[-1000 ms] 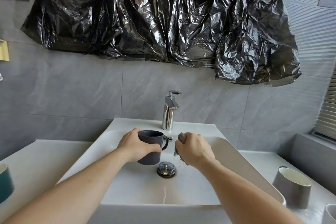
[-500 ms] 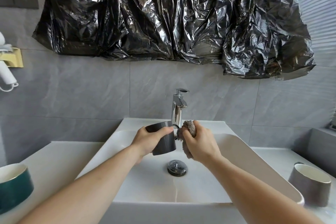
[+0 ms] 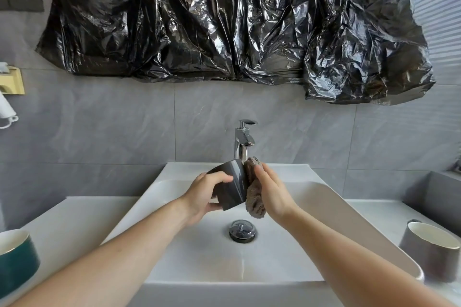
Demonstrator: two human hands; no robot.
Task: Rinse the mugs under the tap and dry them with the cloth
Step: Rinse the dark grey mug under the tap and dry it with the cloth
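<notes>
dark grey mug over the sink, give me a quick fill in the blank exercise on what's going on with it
1. The left hand grips the dark grey ceramic mug above the white rectangular ____.
2. The right hand presses a brown fluffy ____ against the mug's side.
3. The chrome tap stands ____ the mug.
4. A grey white-lined mug stands on the counter on the person's ____ side.

Missing words: sink; cloth; behind; right

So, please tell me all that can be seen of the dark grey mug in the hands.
The dark grey mug is smooth and glossy, ceramic by its look, with a plain wall. It is held above the sink, in front of the tap, tilted with its mouth turned up and to the left. No handle shows. The left hand grips it, thumb on the wall. The right hand presses the brown-grey cloth against its right side.
</notes>
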